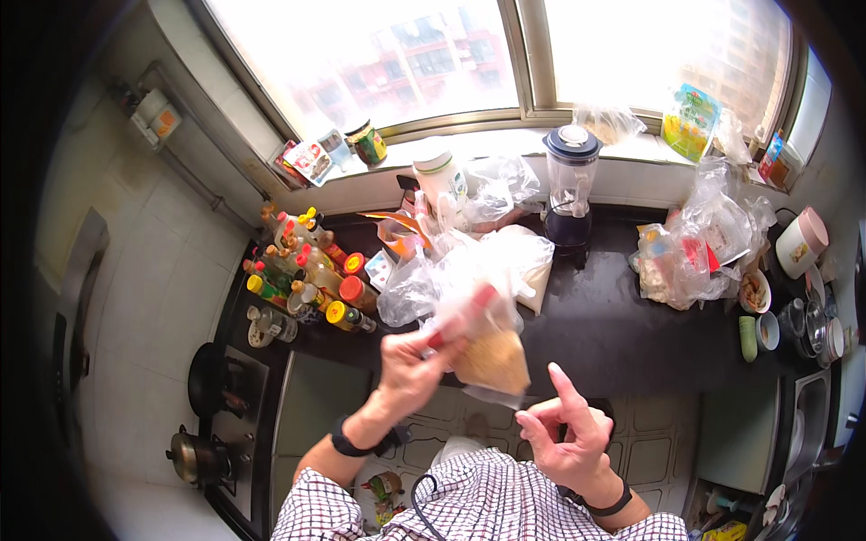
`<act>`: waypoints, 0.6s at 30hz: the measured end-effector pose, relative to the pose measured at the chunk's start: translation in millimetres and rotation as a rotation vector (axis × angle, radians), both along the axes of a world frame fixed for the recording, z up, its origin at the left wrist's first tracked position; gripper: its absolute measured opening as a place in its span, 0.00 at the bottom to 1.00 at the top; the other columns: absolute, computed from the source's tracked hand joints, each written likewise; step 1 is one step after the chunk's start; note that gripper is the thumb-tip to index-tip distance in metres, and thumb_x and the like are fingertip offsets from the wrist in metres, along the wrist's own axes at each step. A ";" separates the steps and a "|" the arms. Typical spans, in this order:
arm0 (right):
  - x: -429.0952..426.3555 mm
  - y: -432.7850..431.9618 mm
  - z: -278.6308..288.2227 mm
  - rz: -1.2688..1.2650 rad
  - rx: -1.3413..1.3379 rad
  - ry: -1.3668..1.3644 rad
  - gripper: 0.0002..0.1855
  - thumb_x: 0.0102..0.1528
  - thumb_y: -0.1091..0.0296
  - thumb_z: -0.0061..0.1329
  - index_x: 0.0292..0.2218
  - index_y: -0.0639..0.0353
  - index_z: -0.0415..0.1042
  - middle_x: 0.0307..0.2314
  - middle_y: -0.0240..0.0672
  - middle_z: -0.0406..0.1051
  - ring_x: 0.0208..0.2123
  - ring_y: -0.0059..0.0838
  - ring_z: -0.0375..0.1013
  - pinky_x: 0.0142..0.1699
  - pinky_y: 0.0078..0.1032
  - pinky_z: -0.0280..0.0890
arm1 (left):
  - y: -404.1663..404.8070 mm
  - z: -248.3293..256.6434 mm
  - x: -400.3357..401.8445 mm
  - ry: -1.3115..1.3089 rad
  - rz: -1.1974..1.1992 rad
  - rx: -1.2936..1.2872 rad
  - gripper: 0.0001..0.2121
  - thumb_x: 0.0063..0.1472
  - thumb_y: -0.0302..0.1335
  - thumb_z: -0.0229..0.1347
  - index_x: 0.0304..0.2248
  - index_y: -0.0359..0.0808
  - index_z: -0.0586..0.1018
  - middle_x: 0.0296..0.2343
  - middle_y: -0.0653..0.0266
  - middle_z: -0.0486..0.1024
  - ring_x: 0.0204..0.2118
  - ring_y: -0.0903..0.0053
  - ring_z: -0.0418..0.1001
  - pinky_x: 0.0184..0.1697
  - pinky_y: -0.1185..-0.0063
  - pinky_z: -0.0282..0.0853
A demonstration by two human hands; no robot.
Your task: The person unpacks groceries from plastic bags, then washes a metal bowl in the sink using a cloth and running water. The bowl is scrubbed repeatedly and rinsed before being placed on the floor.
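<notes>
My left hand (416,368) grips the red band at the top of a clear plastic bag (494,365) with tan, crumb-like contents. The bag hangs tilted over the counter's front edge and is partly blurred. Just right of its lower corner is my right hand (568,433), with the index finger raised, the thumb apart and nothing held. Behind the bag, white and clear plastic bags (413,291) lie heaped on the dark counter, beside a bag of pale contents (538,277).
Sauce bottles (318,270) crowd the counter's left part. A blender (572,182) stands at the back by the windowsill. More filled plastic bags (697,250), bowls (767,330) and a green vegetable (747,338) are at right. A gas stove (247,433) holds a pot (196,456).
</notes>
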State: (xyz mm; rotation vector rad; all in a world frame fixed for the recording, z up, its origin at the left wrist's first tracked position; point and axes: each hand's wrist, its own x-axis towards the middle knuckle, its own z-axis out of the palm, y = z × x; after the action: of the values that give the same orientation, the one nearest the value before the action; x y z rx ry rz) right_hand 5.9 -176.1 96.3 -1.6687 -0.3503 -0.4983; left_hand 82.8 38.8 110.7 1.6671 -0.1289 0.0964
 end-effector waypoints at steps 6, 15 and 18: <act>6.2 2.0 -29.9 -0.063 0.055 0.222 0.25 0.50 0.81 0.56 0.50 0.71 0.67 0.17 0.30 0.73 0.16 0.13 0.71 0.21 0.11 0.65 | 83.5 75.5 118.2 -0.289 0.174 0.036 0.08 0.53 0.20 0.61 0.34 0.29 0.83 0.25 0.70 0.78 0.25 0.89 0.70 0.28 0.87 0.65; 12.5 20.9 -97.1 -0.311 0.013 0.611 0.22 0.52 0.79 0.53 0.49 0.70 0.68 0.16 0.33 0.73 0.15 0.15 0.71 0.20 0.14 0.66 | 182.5 97.1 354.0 -0.363 0.262 0.023 0.08 0.52 0.23 0.62 0.32 0.28 0.83 0.23 0.68 0.78 0.22 0.86 0.71 0.27 0.84 0.67; 18.6 30.3 -111.6 -0.376 -0.007 0.679 0.21 0.53 0.79 0.53 0.49 0.70 0.68 0.16 0.33 0.73 0.15 0.16 0.71 0.21 0.15 0.66 | 190.3 76.4 425.9 -0.353 0.343 0.130 0.08 0.53 0.25 0.61 0.32 0.30 0.84 0.22 0.70 0.77 0.21 0.87 0.69 0.25 0.83 0.66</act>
State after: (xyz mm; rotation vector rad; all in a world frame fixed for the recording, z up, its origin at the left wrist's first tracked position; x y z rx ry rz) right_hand 24.5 -145.8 -15.3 -1.8067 0.4654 -0.1751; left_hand 508.7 229.1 187.1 1.7762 -0.1151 0.6549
